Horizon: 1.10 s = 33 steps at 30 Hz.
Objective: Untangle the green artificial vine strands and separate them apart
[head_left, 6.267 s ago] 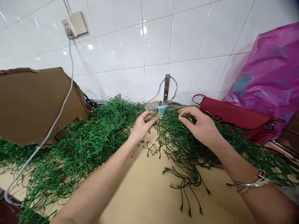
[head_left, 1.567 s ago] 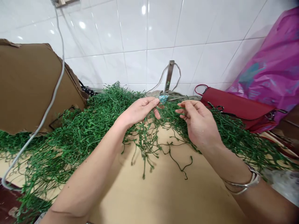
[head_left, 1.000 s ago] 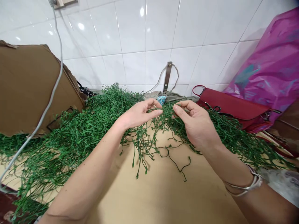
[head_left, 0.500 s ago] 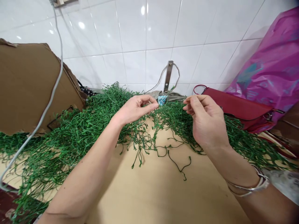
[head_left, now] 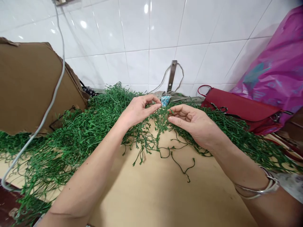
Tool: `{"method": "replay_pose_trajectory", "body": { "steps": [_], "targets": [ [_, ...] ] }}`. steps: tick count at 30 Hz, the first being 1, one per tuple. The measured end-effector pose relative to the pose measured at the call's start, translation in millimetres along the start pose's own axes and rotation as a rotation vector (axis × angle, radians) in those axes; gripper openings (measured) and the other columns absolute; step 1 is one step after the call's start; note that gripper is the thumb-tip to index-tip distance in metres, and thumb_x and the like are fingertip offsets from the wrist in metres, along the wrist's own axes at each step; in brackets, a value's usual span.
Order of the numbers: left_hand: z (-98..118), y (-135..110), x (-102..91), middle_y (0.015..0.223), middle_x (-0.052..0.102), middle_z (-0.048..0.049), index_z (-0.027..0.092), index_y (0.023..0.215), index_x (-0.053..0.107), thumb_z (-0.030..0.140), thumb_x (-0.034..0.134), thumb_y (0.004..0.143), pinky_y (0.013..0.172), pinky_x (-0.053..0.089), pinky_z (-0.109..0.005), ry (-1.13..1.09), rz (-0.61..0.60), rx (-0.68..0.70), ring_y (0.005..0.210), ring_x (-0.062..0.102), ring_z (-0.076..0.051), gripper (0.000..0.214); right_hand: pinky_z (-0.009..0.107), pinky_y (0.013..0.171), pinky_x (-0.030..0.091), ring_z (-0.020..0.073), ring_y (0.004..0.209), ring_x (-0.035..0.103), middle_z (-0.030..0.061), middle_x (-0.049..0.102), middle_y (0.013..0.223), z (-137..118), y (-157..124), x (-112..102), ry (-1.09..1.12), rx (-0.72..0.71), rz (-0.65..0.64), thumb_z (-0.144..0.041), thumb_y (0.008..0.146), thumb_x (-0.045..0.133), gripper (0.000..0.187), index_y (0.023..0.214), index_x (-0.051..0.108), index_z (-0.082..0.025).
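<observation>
My left hand (head_left: 137, 110) is closed in a pinch on a bunch of thin green plastic stems (head_left: 149, 140) that hangs from its fingers down to the wooden table (head_left: 165, 192). My right hand (head_left: 191, 121) is close beside it, thumb and forefinger pinched on a green stem near the top of the same bunch. A silver bangle (head_left: 260, 187) sits on my right wrist. Heaps of the same green stems lie to the left (head_left: 71, 142) and right (head_left: 246, 138).
A torn cardboard box (head_left: 35, 88) stands at the left with a grey cable (head_left: 47, 110) hanging across it. A red handbag (head_left: 236, 107) and a magenta plastic bag (head_left: 276, 69) are at the right. A small blue-filled cup (head_left: 165, 100) sits by the white tiled wall.
My right hand has moved left and down from beside the bunch, closing in on my left hand's fingertips. My left hand has held the bunch in the same place.
</observation>
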State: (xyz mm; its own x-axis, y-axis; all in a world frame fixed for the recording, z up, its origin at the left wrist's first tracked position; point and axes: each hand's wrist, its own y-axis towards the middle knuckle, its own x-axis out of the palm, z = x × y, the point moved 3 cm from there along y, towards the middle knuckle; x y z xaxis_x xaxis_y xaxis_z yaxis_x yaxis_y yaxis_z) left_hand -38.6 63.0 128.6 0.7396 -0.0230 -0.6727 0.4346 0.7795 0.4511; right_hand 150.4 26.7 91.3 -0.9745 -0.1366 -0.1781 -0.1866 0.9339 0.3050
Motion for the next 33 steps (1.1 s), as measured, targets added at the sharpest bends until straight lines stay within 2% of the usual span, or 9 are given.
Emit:
{"method": "replay_pose_trajectory", "body": {
  "steps": [6,10,14,16,19,21,23,29,33],
  "targets": [
    [2,1,3.6,0.087,0.071,-0.0015,0.018,0.093,0.069,0.033,0.059,0.091,0.074,0.043,-0.026,-0.013,-0.016,0.01,0.078,0.057,-0.012,0.018,0.03,0.068,0.05,0.0156,0.072,0.06,0.0002,0.068,0.078,10,4,-6,0.035,0.015,0.079,-0.045,0.073,0.08,0.028,0.086,0.068,-0.023],
    [2,1,4.8,0.093,0.073,-0.0034,0.018,0.092,0.068,0.033,0.06,0.091,0.078,0.046,-0.028,-0.036,-0.028,0.013,0.084,0.06,-0.014,0.018,0.029,0.066,0.049,0.0156,0.071,0.058,0.0005,0.066,0.075,12,6,-11,0.027,-0.012,0.15,-0.044,0.079,0.075,0.023,0.085,0.068,-0.023],
    [0,1,5.8,0.094,0.073,-0.0037,0.018,0.093,0.069,0.035,0.06,0.091,0.079,0.047,-0.028,-0.029,-0.062,-0.01,0.085,0.061,-0.014,0.02,0.03,0.068,0.049,0.0164,0.073,0.058,0.0002,0.066,0.076,12,6,-13,0.015,-0.022,0.206,-0.038,0.079,0.073,0.016,0.083,0.067,-0.024],
    [-1,1,5.5,0.093,0.073,-0.0035,0.018,0.093,0.07,0.036,0.06,0.091,0.079,0.047,-0.028,-0.018,-0.074,-0.016,0.085,0.061,-0.014,0.021,0.034,0.073,0.05,0.0183,0.077,0.059,0.0013,0.068,0.081,12,6,-15,-0.05,-0.033,0.229,-0.038,0.08,0.071,0.015,0.085,0.068,-0.025],
    [-1,1,4.9,0.094,0.073,-0.0028,0.019,0.093,0.071,0.036,0.061,0.09,0.081,0.047,-0.028,-0.022,-0.075,0.0,0.088,0.062,-0.015,0.019,0.04,0.084,0.05,0.0227,0.088,0.062,0.0045,0.071,0.094,11,6,-21,-0.268,-0.097,0.275,-0.038,0.083,0.069,0.014,0.087,0.07,-0.025],
    [0,1,4.7,0.095,0.073,-0.0026,0.019,0.092,0.071,0.033,0.063,0.089,0.083,0.047,-0.029,-0.032,-0.055,0.014,0.09,0.063,-0.015,0.017,0.044,0.091,0.048,0.0258,0.098,0.063,0.006,0.071,0.101,8,6,-24,-0.417,-0.173,0.31,-0.035,0.082,0.069,0.011,0.086,0.071,-0.025],
    [0,1,4.8,0.094,0.074,-0.0024,0.019,0.089,0.07,0.03,0.063,0.088,0.085,0.047,-0.029,-0.033,-0.02,0.03,0.09,0.063,-0.015,0.013,0.045,0.093,0.048,0.0273,0.103,0.062,0.0065,0.072,0.104,6,6,-26,-0.474,-0.207,0.317,-0.034,0.082,0.069,0.01,0.086,0.072,-0.026],
    [4,1,5.1,0.089,0.073,-0.0021,0.019,0.085,0.068,0.03,0.063,0.088,0.078,0.045,-0.028,-0.006,0.091,0.046,0.082,0.061,-0.013,0.013,0.042,0.09,0.05,0.0241,0.095,0.064,0.0064,0.072,0.107,10,6,-19,-0.241,-0.053,0.177,-0.049,0.087,0.065,0.027,0.095,0.072,-0.024],
    [7,0,4.3,0.084,0.072,-0.0012,0.018,0.081,0.066,0.028,0.063,0.088,0.075,0.043,-0.027,0.006,0.127,0.05,0.078,0.059,-0.012,0.013,0.043,0.089,0.05,0.0242,0.095,0.064,0.006,0.071,0.106,13,5,-17,-0.229,-0.022,0.203,-0.053,0.081,0.07,0.032,0.093,0.072,-0.023]
  ]
}}
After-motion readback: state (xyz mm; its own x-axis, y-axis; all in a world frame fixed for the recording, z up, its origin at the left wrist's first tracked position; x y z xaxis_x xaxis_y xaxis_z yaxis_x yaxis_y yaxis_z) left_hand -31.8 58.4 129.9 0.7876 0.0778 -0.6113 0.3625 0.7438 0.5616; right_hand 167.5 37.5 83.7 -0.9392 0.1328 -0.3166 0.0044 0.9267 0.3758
